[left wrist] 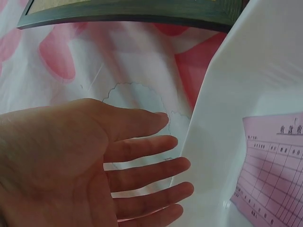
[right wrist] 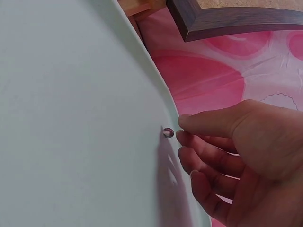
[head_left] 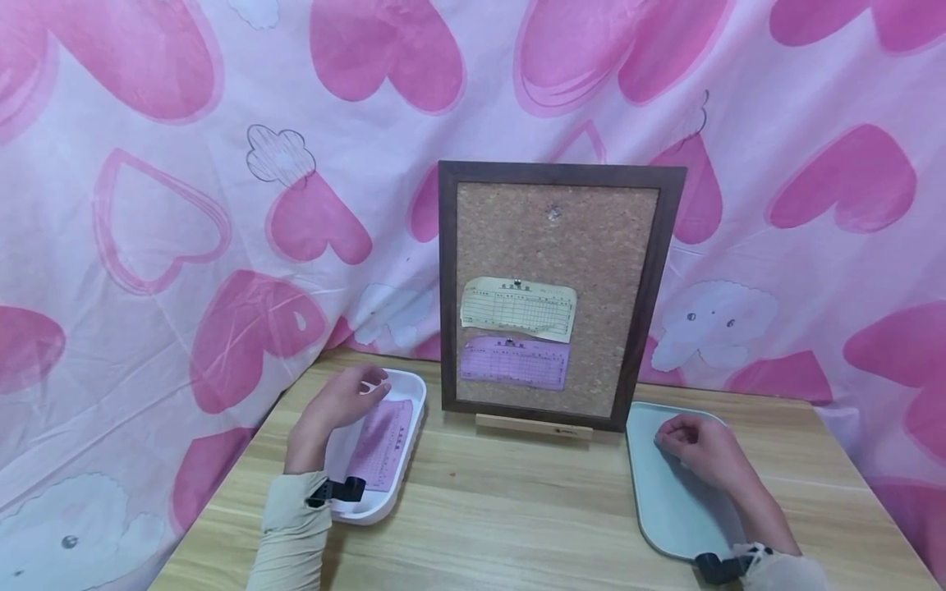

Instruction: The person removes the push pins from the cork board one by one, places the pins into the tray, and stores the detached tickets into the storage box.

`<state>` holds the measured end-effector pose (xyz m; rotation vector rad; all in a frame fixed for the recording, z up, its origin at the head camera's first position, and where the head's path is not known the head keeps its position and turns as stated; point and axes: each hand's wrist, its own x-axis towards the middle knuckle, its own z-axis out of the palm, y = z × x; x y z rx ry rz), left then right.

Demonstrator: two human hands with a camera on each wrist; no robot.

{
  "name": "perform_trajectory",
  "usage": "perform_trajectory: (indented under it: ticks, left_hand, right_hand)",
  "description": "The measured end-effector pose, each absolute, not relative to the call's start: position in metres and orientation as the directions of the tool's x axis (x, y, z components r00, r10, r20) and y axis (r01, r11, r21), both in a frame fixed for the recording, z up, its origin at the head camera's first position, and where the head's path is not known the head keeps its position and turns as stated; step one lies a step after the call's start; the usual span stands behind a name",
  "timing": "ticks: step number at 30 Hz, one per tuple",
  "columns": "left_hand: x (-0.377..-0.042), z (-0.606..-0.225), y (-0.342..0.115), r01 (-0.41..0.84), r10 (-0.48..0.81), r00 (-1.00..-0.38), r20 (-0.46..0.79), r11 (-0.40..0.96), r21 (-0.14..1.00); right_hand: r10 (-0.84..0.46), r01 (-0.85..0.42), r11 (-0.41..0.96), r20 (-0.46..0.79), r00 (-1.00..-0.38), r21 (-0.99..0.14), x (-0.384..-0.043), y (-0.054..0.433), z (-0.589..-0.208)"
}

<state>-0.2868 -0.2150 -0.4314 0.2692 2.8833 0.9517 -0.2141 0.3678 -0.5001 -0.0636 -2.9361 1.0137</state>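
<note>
Head cam's pretty bright and even, but the small print on the yellow slip (head_left: 517,312) goes mushy. Wrist cams run dimmer: soft shadow on the green tray (right wrist: 80,132), dark frame (left wrist: 132,12) looks bowed.

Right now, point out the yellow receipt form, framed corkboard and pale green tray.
Yellow receipt form (head_left: 519,310), head view: sheet's middle.
Framed corkboard (head_left: 608,250), head view: bare cork, upper right.
Pale green tray (head_left: 678,510), head view: bare floor, front half.

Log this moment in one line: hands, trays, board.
left hand over white tray, pink slip inside; right hand over green tray, shiny item at fingertips; corkboard: yellow slip above purple slip
</note>
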Motion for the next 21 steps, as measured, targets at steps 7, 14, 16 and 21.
perform_trajectory:
  ticks: [7,14,16,21]
  left_hand:
    - [-0.288,-0.429,-0.206,0.172,0.205,-0.979,0.016,0.773,0.610]
    - [-0.286,-0.424,-0.196,0.252,0.236,-0.966,0.107,0.756,0.603]
    - [-0.285,-0.423,-0.192,0.266,0.237,-0.963,0.130,0.746,0.611]
    - [-0.283,-0.420,-0.181,0.357,0.267,-0.934,0.237,0.698,0.622]
  right_hand:
    - [0.049,0.003,0.789,0.058,-0.997,-0.615,-0.213,0.365,-0.497]
    - [0.059,-0.020,0.779,0.105,-0.993,-0.627,-0.212,0.360,-0.489]
    - [0.062,-0.036,0.785,0.136,-0.989,-0.619,-0.212,0.357,-0.486]
    - [0.075,-0.087,0.798,0.242,-0.967,-0.596,-0.210,0.348,-0.475]
